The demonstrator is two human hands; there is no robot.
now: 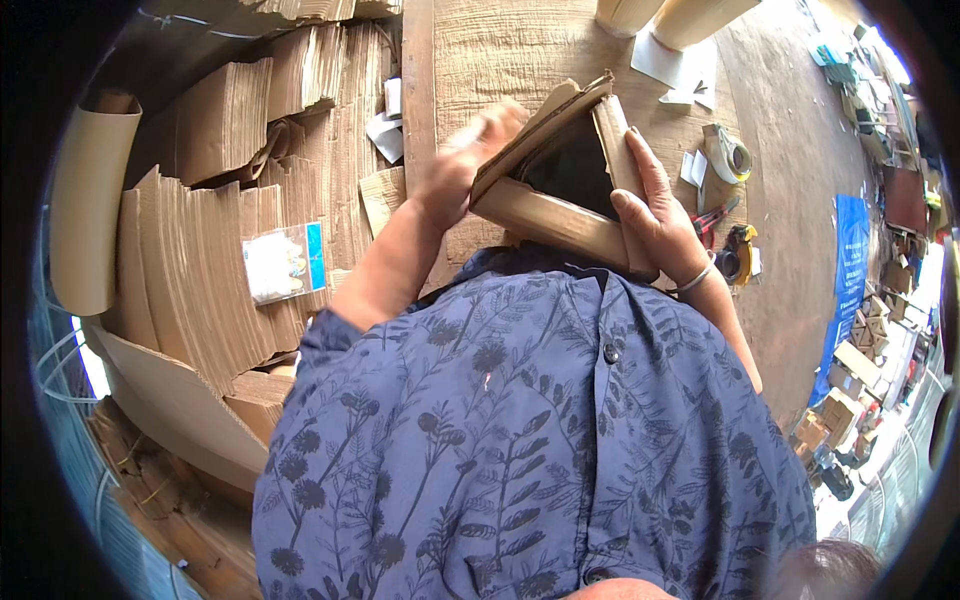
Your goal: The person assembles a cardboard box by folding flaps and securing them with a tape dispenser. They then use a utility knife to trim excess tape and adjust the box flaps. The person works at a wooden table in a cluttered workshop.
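A triangular cardboard frame (550, 218), with a dark opening in its middle, is held up close to my chest over the wooden table (490, 50). My right hand (665, 225) grips its right side, thumb toward the opening and fingers along the outer face. At the upper left side, where layered cardboard edges stick up, is my left hand (465, 165). Its fingers are smeared by motion, and whether they grip the cardboard cannot be made out.
Stacked cardboard sheets (190, 270) fill the left, with a clear packet (285, 263) on them and a cardboard tube (97, 205) beyond. Right of the frame lie a tape roll (727, 155), red-handled scissors (712, 222) and a yellow-and-black tape dispenser (740, 255). Large rolls (690, 20) stand at the far edge.
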